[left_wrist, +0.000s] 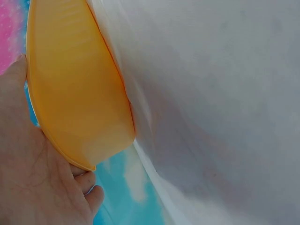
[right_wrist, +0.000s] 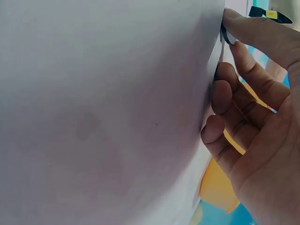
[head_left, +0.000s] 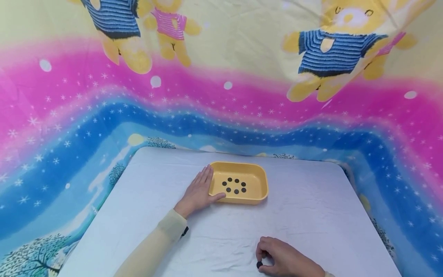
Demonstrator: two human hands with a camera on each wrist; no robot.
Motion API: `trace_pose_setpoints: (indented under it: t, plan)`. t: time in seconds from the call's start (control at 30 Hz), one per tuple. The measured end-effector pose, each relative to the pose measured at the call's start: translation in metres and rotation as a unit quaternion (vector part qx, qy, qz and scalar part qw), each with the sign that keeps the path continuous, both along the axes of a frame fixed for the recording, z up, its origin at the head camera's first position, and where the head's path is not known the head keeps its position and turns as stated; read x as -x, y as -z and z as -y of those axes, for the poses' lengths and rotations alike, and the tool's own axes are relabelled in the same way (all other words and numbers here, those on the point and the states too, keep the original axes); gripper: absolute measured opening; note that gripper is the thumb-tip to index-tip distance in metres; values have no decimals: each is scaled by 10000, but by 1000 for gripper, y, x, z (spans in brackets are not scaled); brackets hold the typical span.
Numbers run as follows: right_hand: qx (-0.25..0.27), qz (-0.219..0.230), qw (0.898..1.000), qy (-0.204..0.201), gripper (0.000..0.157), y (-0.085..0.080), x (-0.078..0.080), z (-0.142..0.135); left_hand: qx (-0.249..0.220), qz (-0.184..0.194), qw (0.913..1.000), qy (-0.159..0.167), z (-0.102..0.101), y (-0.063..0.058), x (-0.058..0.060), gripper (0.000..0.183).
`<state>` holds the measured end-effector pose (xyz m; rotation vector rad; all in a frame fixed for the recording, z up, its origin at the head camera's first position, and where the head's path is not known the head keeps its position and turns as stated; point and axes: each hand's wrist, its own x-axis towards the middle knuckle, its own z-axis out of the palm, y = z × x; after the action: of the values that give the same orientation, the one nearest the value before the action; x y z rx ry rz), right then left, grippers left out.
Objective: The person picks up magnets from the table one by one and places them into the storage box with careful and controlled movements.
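A yellow rectangular tray (head_left: 257, 175) stands toward the far side of the white-covered table, several flat black discs (head_left: 237, 191) lying in a loose ring on its floor. My left hand (head_left: 199, 191) rests against the tray's left end, fingers straight along the rim and thumb spread over the near edge. In the left wrist view, the palm side of that hand lies at the yellow wall (left_wrist: 79, 93). Near the table's front, my right hand (head_left: 282, 256) pinches one small black disc (head_left: 259, 264) between thumb and forefinger, low over the cloth. The other fingers are bent.
A white cloth (head_left: 162, 169) with slight wrinkles covers the table. Around its back and sides hangs a printed curtain (head_left: 221, 107) with bears and snowflakes. A black band (head_left: 185, 231) shows at my left wrist.
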<state>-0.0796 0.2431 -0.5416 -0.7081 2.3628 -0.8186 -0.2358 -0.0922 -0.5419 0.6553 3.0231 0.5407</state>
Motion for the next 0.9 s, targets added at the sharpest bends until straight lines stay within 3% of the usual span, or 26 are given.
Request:
trace_pose_setpoints:
  t: [0.27, 0.47, 0.7, 0.9]
  plan:
    - [92, 775, 9967, 241, 19, -5, -5, 9, 57, 22, 10000, -9, 0, 0, 0, 122]
    - [231, 1098, 9933, 282, 16, -5, -6, 11, 59, 47, 10000, 3, 0, 1, 0, 121]
    - [599, 820, 9948, 52, 14, -5, 2, 10, 79, 32, 10000, 19, 1, 0, 0, 121]
    - [957, -574, 9933, -291, 14, -5, 14, 15, 75, 31, 10000, 5, 1, -1, 0, 120]
